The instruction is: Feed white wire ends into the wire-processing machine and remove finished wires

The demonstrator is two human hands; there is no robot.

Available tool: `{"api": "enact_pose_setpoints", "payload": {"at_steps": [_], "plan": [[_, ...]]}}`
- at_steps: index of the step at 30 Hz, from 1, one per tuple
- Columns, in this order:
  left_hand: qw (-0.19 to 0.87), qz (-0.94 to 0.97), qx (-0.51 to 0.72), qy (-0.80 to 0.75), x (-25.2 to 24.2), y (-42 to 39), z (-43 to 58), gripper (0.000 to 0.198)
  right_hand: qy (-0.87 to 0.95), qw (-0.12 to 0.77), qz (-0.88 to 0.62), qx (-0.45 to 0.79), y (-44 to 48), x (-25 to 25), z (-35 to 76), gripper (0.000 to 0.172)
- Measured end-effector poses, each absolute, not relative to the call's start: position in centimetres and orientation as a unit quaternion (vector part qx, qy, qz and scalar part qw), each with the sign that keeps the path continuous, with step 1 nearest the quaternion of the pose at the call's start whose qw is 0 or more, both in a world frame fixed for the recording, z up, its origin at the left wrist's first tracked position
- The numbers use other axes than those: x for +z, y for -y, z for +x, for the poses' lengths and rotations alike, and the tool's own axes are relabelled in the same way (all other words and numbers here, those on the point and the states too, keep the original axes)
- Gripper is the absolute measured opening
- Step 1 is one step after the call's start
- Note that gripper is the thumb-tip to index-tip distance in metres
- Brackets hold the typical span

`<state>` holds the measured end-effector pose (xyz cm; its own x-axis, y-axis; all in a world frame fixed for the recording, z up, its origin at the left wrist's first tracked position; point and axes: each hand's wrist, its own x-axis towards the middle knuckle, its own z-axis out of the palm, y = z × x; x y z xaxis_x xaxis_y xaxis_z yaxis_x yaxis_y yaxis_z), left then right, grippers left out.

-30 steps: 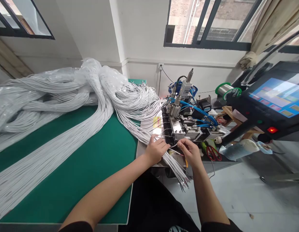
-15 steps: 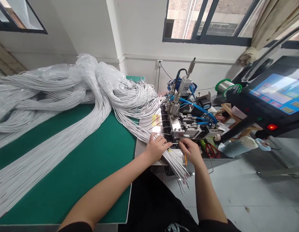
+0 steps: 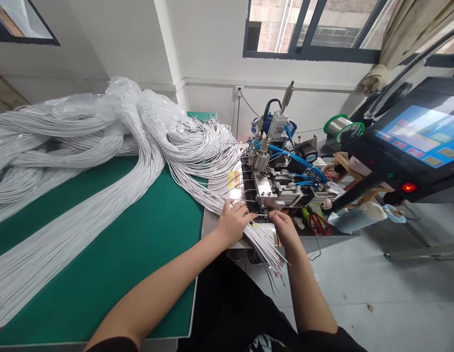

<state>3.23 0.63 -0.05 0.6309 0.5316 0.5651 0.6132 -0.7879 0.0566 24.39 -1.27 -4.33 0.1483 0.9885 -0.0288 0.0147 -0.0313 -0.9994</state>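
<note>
My left hand [image 3: 232, 222] and my right hand [image 3: 281, 226] are close together at the front of a small metal machine with blue hoses [image 3: 281, 178]. Both pinch a thin white wire [image 3: 261, 215] stretched between them, held right against the machine's front. Under my left hand a bundle of white wires [image 3: 261, 244] hangs over the bench edge, bare tips down. A big mass of white wires [image 3: 102, 161] fans out over the green mat [image 3: 139, 254] to the left.
A touch-screen panel [image 3: 417, 132] on a black arm stands at the right. Behind the machine is a green spool of wire [image 3: 340, 126]. Red-handled scissors [image 3: 316, 222] lie right of my right hand. Clear plastic wrap [image 3: 113, 98] covers the far wire bundles.
Both hands moved a little forward and brought the wire up against the machine's front. The view has tipped slightly down and left.
</note>
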Motion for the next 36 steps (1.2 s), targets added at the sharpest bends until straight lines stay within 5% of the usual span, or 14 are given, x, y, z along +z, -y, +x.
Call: {"api": "enact_pose_setpoints", "payload": {"at_steps": [4, 10, 18, 28, 36], "plan": [[0.088, -0.896, -0.318, 0.299, -0.2, -0.4, 2.9, 0.029, 0.464, 0.504, -0.565, 0.46, 2.0, -3.9, 24.2, 0.035], [0.105, -0.893, -0.317, 0.303, -0.1, -0.1, 2.4, 0.031, 0.546, 0.466, -0.628, 0.299, 3.5, -2.3, 24.8, 0.045], [0.105, -0.888, -0.318, 0.315, -0.6, -0.2, 2.3, 0.036, 0.618, 0.425, -0.64, 0.166, 6.0, 1.3, 25.2, 0.037], [0.115, -0.889, -0.353, 0.268, -0.2, -0.3, 2.2, 0.034, 0.783, 0.287, -0.522, 0.18, 8.2, 4.4, 22.8, 0.022], [0.115, -0.889, -0.349, 0.274, 0.5, -0.1, 2.2, 0.027, 0.623, 0.452, -0.606, 0.202, 6.3, 2.2, 23.7, 0.031]]}}
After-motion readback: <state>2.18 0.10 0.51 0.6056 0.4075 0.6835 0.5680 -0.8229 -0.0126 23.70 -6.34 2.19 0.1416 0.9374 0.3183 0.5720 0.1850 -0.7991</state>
